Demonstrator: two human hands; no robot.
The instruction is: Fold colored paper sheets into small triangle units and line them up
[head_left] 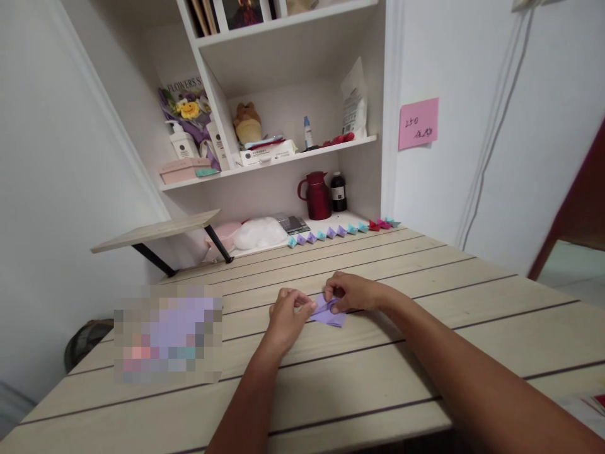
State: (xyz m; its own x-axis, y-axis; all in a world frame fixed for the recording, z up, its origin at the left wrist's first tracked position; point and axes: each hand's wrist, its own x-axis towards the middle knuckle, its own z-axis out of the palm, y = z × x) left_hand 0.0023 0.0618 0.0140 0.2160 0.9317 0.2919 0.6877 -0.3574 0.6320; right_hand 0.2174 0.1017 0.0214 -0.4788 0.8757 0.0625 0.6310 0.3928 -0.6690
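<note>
A partly folded sheet of purple paper (pixel 331 317) lies on the striped wooden table (pixel 359 384), between my two hands. My left hand (pixel 289 312) pinches the paper's left corner between thumb and forefinger. On the upper right, my right hand (pixel 347 292) has its thumb and fingers closed on a raised flap of the same paper. Some of the folds are hidden under my right fingers. Beyond my hands, a row of small folded paper pieces (pixel 331 232) in purple, teal and red runs along the table's far edge.
A blurred patch (pixel 179 328) with purple, red and teal colours covers the table's left side. Behind it stands a small raised wooden shelf (pixel 161 232) on black legs. A dark red jug (pixel 317 197) and a dark bottle (pixel 338 192) stand at the back, under white shelves (pixel 293 38).
</note>
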